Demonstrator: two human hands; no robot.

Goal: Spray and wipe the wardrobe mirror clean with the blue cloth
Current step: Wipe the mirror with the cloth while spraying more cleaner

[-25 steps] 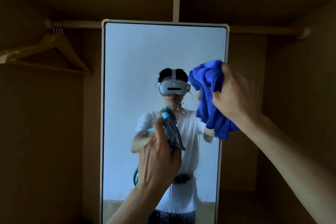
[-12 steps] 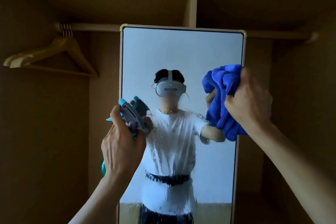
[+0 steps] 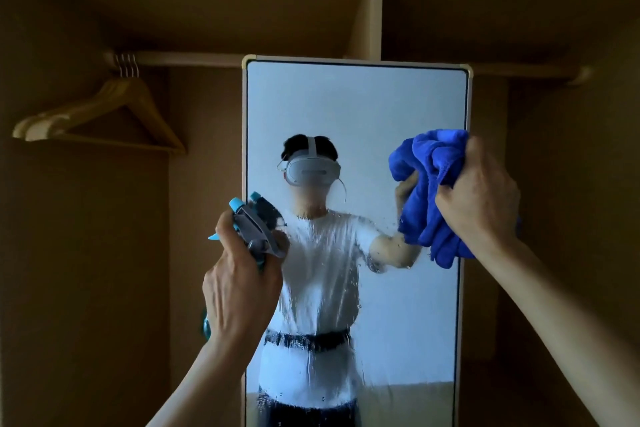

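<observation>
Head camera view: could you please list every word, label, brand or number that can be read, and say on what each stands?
No text can be read in this view.
On the spray bottle, gripped by the left hand, no label shows; its body is mostly hidden.
The blue cloth, held in the right hand, is plain.
The mirror and the wooden hangers show no markings.
The headset in the reflection shows no legible brand.

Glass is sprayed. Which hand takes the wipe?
Right. The right hand grips the blue cloth at the right edge of the mirror, beside the wet streaks. The left hand grips the spray bottle, no cloth.
</observation>
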